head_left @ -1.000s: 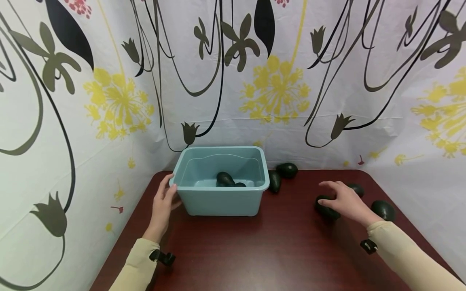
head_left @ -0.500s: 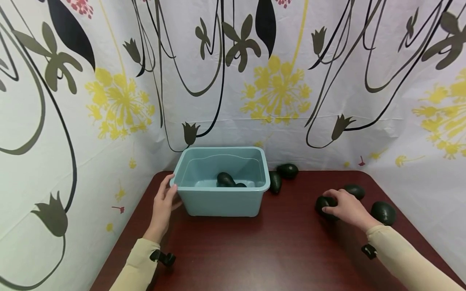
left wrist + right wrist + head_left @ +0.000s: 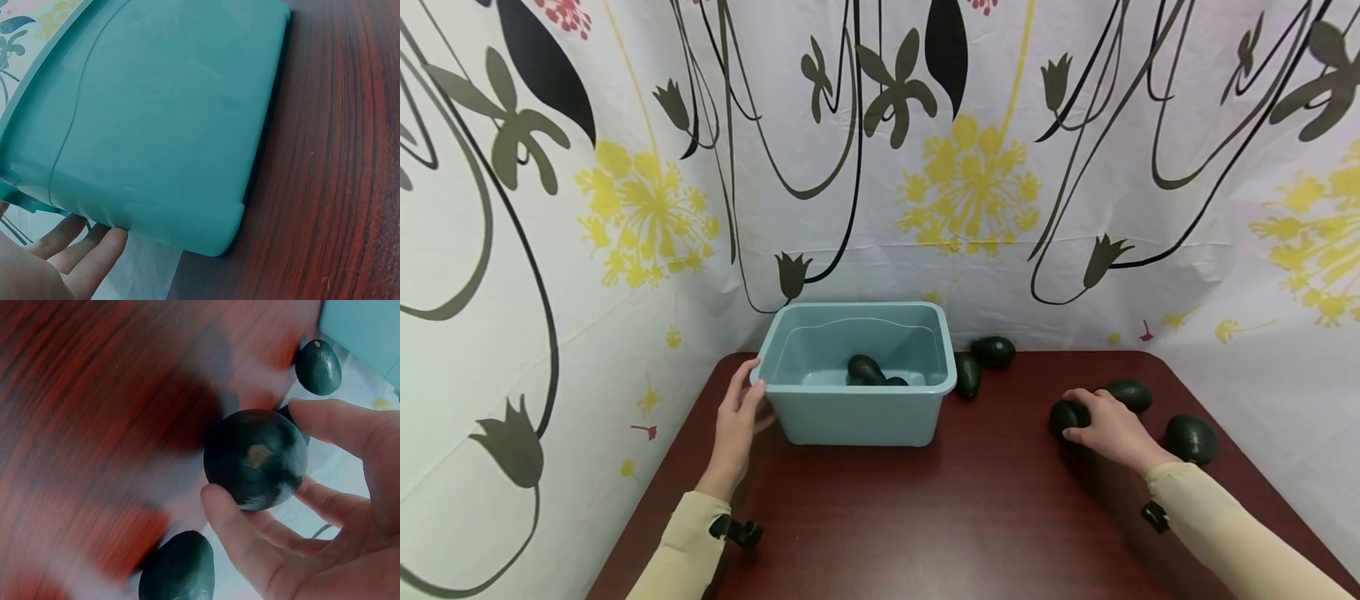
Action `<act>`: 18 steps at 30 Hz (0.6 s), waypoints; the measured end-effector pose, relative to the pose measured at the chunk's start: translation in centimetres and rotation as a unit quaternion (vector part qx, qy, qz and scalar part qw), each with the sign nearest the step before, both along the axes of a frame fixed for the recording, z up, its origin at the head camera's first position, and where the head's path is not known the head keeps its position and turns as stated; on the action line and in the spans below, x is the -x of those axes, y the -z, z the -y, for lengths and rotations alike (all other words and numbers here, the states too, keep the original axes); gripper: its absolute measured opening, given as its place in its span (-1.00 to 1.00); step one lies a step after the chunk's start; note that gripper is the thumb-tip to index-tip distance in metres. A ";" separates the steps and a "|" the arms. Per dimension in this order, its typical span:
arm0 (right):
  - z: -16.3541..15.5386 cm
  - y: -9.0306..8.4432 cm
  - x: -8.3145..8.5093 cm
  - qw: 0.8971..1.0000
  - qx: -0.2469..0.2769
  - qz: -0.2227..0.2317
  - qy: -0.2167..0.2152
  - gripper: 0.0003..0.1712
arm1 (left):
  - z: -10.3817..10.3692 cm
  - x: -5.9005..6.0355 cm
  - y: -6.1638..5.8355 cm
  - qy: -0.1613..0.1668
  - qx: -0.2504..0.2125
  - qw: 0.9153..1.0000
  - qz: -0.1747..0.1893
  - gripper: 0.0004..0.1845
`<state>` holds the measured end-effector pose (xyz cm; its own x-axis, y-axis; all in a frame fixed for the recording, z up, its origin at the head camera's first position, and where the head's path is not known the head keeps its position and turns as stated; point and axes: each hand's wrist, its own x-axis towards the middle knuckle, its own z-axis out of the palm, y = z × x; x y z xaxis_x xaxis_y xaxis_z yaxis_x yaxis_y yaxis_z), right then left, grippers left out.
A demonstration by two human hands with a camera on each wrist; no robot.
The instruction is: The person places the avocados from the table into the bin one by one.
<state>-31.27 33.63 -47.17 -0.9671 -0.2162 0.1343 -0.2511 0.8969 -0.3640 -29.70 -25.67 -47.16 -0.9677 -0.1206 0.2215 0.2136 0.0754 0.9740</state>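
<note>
My right hand (image 3: 1116, 429) grips a dark green avocado (image 3: 1068, 417) at the right side of the table. In the right wrist view, thumb and fingers circle this avocado (image 3: 255, 457), its stem end facing the camera. On the left, my left hand (image 3: 733, 425) holds the left end of a light blue plastic bin (image 3: 857, 417). In the left wrist view, fingers (image 3: 103, 253) touch the bin's outer wall just under its rim. Inside the bin lies an avocado (image 3: 865, 369); a second one (image 3: 896, 381) is mostly hidden by the front wall.
Two avocados, one nearer (image 3: 967, 375) and one farther (image 3: 993, 352), lie right of the bin. Behind my right hand is another avocado (image 3: 1129, 395), and one more (image 3: 1190, 438) lies near the right edge of the dark red table (image 3: 925, 525). A patterned cloth (image 3: 880, 217) surrounds the table.
My right hand has come down onto the avocado and closed around it. The avocado has shifted slightly up and left with its end tipped. The left hand and bin stay put.
</note>
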 end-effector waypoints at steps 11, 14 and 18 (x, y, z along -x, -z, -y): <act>0.4 0.4 0.9 1.000 0.002 -0.003 -0.004 -0.32 | 0.1 0.0 0.2 -0.004 -0.001 1.000 0.006 -0.47; 0.5 0.5 1.2 1.000 0.003 -0.006 -0.006 -0.34 | 0.0 -0.1 0.2 -0.008 0.000 1.000 -0.002 -0.49; 0.4 0.5 1.5 1.000 0.010 -0.012 -0.006 -0.36 | 0.0 0.0 0.2 -0.005 -0.001 1.000 -0.006 -0.49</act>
<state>-32.79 33.28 -47.64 -0.9608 -0.2252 0.1616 -0.2709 0.8862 -0.3757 -29.70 -25.67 -47.33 -0.9638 -0.1315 0.2321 0.2238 0.0748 0.9718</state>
